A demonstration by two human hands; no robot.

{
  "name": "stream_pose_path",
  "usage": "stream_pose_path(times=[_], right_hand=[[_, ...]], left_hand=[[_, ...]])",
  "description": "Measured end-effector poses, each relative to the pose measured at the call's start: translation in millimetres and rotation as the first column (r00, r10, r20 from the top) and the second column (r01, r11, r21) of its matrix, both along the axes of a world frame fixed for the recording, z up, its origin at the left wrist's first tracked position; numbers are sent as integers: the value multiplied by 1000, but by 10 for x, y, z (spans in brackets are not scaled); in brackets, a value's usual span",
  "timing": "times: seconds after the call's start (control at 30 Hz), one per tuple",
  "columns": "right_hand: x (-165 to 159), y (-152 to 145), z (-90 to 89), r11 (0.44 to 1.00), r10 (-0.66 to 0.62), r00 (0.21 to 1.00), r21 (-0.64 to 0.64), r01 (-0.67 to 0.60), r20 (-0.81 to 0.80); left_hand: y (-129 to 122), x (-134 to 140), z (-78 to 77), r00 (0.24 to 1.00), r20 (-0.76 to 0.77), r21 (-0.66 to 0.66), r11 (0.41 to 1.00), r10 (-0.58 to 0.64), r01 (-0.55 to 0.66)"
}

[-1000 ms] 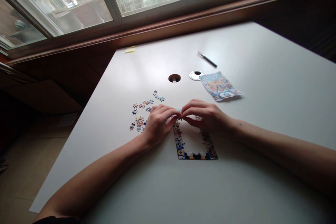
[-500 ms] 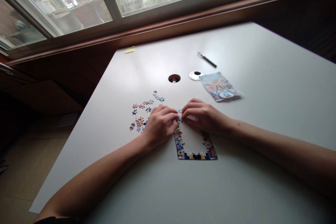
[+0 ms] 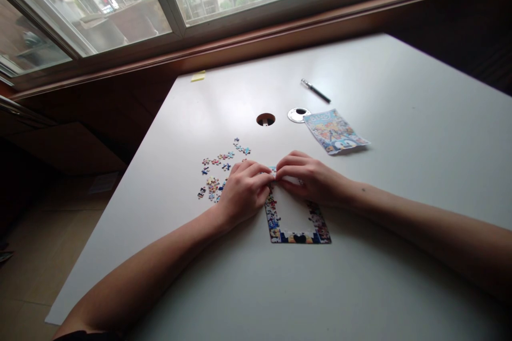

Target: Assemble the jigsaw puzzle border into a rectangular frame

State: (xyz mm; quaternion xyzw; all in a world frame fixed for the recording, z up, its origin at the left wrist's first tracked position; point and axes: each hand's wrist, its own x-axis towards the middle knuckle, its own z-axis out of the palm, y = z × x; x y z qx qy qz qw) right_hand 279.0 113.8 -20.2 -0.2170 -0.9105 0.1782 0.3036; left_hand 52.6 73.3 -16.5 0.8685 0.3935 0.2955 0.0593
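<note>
A jigsaw puzzle frame (image 3: 273,224) of joined edge pieces lies on the white table, its middle bare. My left hand (image 3: 247,186) rests at its upper left corner, fingers bent and pressed together. Just across from it, my right hand (image 3: 302,173) pinches at the same corner, its fingertips almost meeting the left ones. Both hands cover much of the frame's top side, and whatever piece is between the fingers is too small and hidden to make out. Loose puzzle pieces (image 3: 212,184) are scattered to the left of my left hand, some partly behind it.
A creased picture sheet (image 3: 335,131) lies beyond my right hand. Behind it are a round metal cover (image 3: 298,115), a cable hole (image 3: 265,119) and a dark pen (image 3: 316,90). A yellow sticky note (image 3: 198,75) sits at the table's far edge, below the window.
My right fingertips have shifted slightly left, closing the small gap to my left fingers over the frame's upper left corner. The left hand has barely moved.
</note>
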Motion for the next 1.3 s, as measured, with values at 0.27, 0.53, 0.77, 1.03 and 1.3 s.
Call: stream_pose_path(times=[0.27, 0.53, 0.77, 1.03, 1.3], right_hand=[[-16, -10, 45, 999, -52, 998, -15, 52, -39], [5, 10, 7, 994, -106, 994, 22, 106, 3], [-1, -4, -10, 990, -137, 990, 29, 137, 17], [2, -3, -19, 985, -170, 985, 21, 169, 39], [-7, 8, 6, 977, -201, 979, 71, 203, -24]], left_hand=[[-9, -1, 3, 1000, -13, -21, 1000, 1, -1], [7, -4, 18, 1000, 5, -52, 999, -1, 1], [-1, -2, -1, 999, 19, -68, 997, 39, -38], [-2, -3, 8, 999, 7, -72, 997, 36, -35], [-7, 2, 21, 999, -12, -74, 996, 44, -45]])
